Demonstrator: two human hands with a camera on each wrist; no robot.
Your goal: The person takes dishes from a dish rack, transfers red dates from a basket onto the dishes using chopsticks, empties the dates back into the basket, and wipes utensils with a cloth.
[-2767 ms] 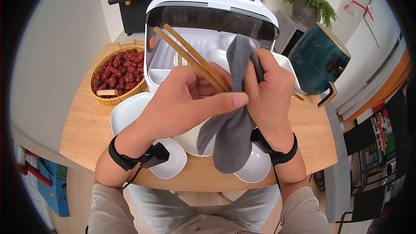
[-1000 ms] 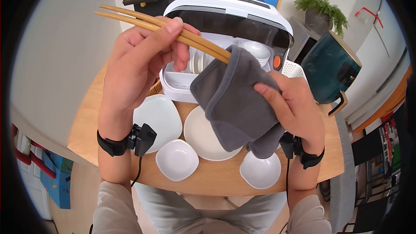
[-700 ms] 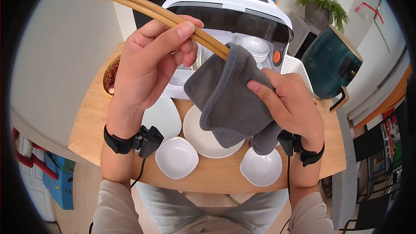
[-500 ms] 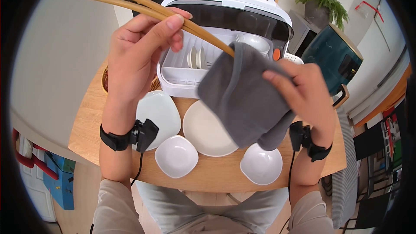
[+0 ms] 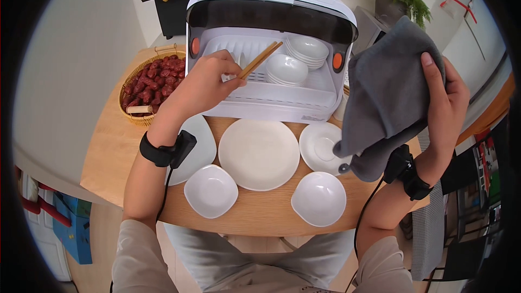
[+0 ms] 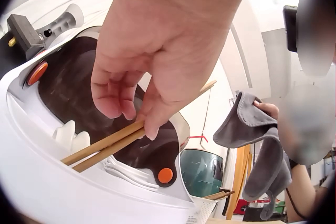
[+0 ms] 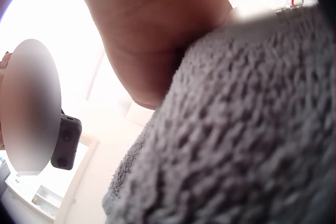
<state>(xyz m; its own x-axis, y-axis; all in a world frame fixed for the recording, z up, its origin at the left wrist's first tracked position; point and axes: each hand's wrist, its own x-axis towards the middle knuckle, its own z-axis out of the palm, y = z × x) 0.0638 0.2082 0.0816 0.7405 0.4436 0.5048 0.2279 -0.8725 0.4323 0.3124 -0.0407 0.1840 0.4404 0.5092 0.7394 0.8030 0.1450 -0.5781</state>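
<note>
My left hand [image 5: 209, 84] pinches a pair of wooden chopsticks [image 6: 107, 148] between thumb and fingers. It holds them over the open white dish cabinet [image 5: 260, 109], well apart from the cloth. In the left wrist view the lower ends reach over the cabinet's inside, near the upright small dishes [image 6: 73, 137]. Off to the right, my right hand [image 5: 448, 103] grips a grey cloth [image 5: 388, 84], which hangs down over the table's right side. The cloth fills much of the right wrist view and hides the fingers there. Stacked white bowls [image 5: 287, 70] sit inside the cabinet.
On the table [image 5: 255, 211] lie a large round plate [image 5: 259, 154], a squarish plate [image 5: 198, 146], a saucer [image 5: 320, 146] and two small bowls, left [image 5: 210, 191] and right [image 5: 318, 199]. A basket of dried red dates [image 5: 152, 87] stands left; a green appliance [image 6: 202, 171] stands right.
The chopsticks have come out of the grey cloth. My left hand has moved them forward over the cabinet and turned over; my right hand has drawn the cloth away to the right.
</note>
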